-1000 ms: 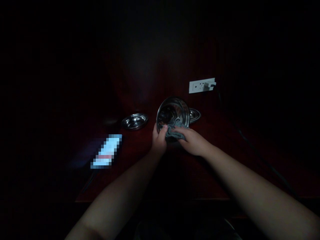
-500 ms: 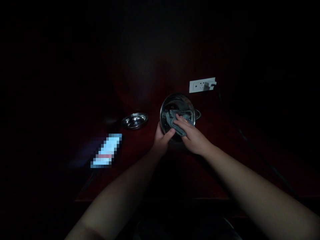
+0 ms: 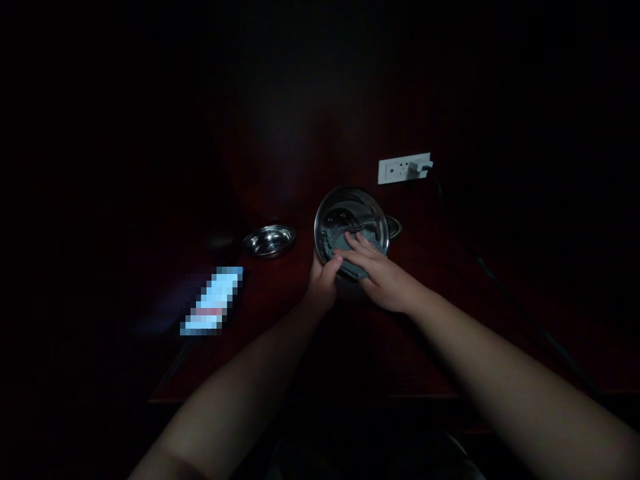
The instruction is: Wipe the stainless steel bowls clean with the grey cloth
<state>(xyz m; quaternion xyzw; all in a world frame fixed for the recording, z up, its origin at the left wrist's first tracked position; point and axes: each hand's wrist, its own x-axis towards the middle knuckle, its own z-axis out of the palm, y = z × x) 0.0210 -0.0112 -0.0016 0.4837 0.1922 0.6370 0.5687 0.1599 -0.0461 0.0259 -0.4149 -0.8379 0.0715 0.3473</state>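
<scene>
A shiny steel bowl (image 3: 356,202) is tilted with its mouth towards me, above the dark red table. My left hand (image 3: 323,283) grips its lower left side, the thumb at the rim and the other fingers hidden behind. Inside the bowl lies a grey-green cloth (image 3: 333,241). My right hand (image 3: 384,280) holds the cloth against the inner wall, with its fingers stretched out and partly spread over it. Behind the bowl's right edge, a rounded metal piece (image 3: 395,228) shows; whether it is joined to the bowl, I cannot tell.
To the left, a shallow steel dish (image 3: 270,241) stands on the table (image 3: 280,307). Nearer me is a lit, pixelated phone-like screen (image 3: 213,301). A white wall socket (image 3: 404,168) holds a plug, and a dark cable (image 3: 520,307) runs down the right side. Surroundings are very dark.
The bowl has shifted slightly left and turned more towards me. The cloth lies flatter inside it, and my right fingers have spread and moved a little left.
</scene>
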